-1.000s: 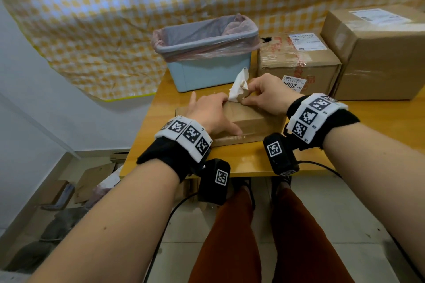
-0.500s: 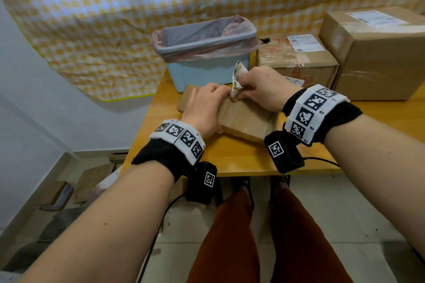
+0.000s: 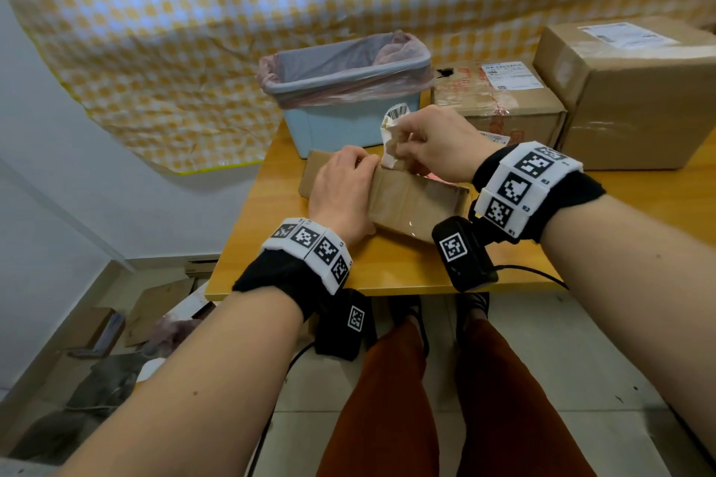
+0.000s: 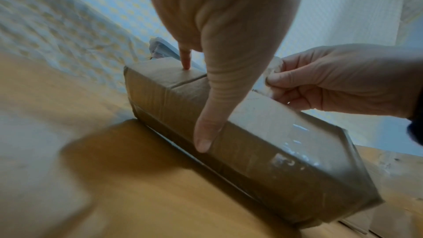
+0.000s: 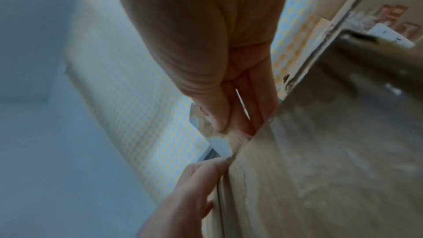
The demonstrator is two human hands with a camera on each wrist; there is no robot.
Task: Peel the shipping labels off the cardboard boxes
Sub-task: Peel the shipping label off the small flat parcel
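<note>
A flat brown cardboard box [image 3: 420,201] lies on the wooden table [image 3: 387,267] in front of me. My left hand [image 3: 343,190] presses it down, thumb along the near side [image 4: 203,140] and a finger on top. My right hand [image 3: 403,139] pinches a crumpled white shipping label [image 3: 392,128] and holds it up off the box's far edge. In the right wrist view the label [image 5: 219,144] still joins the box [image 5: 320,169] at its edge, beside the left fingertips [image 5: 213,166]. The left wrist view shows the box [image 4: 263,133] taped over.
A pale blue bin [image 3: 348,116] with a pink liner stands just behind the box. At the back right are a medium box [image 3: 503,116] with a label [image 3: 511,75] and a large box [image 3: 635,101] with a label [image 3: 620,36]. Scrap cardboard lies on the floor at left.
The flat box has been turned and slid toward the bin. My right hand has pulled the label higher, away from the box top. My left hand stayed pressed on the box.
</note>
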